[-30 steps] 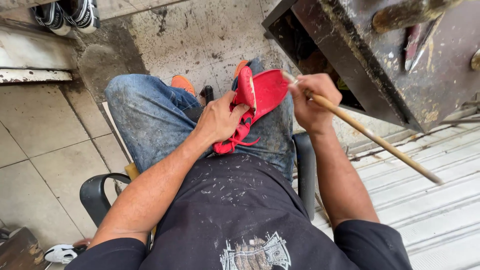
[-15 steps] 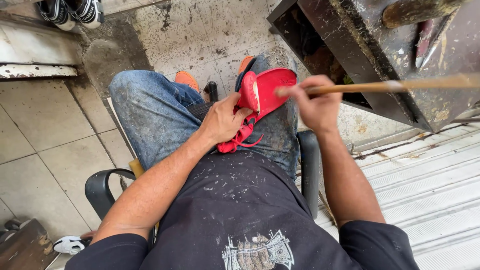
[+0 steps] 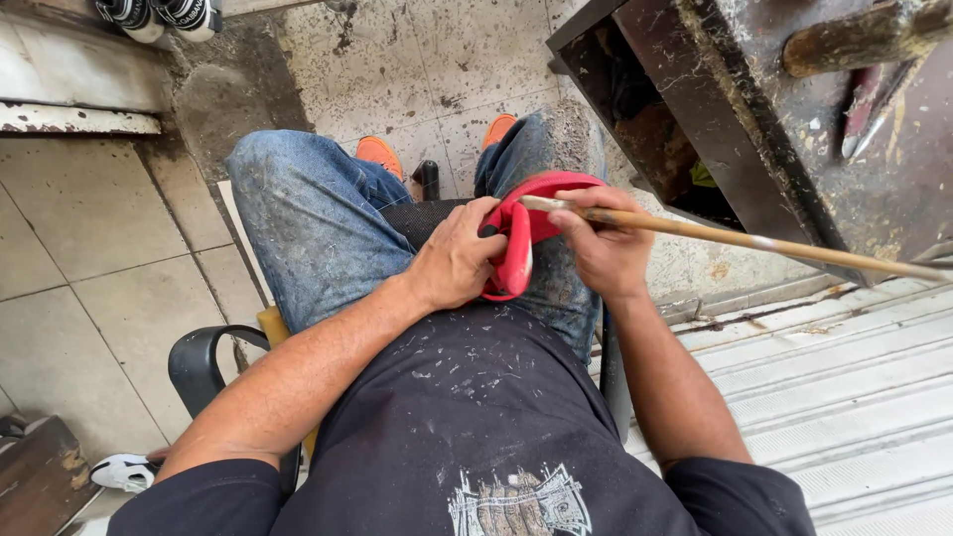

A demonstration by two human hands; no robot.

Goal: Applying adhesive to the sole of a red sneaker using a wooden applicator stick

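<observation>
Seated person's left hand (image 3: pixel 459 260) clamps a red shoe piece (image 3: pixel 526 230) on the lap, right hand (image 3: pixel 603 243) just beside it pinching a long wooden stick (image 3: pixel 754 241) w/ its tip touching the red piece, jeans (image 3: pixel 318 223) beneath, dark metal box (image 3: pixel 794 119) beyond, pale tile floor (image 3: pixel 89 248) on the left hand's far side.

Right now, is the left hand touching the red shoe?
Touching. The head view shows the left hand with its fingers wrapped over the edge of the red shoe on the lap.
</observation>
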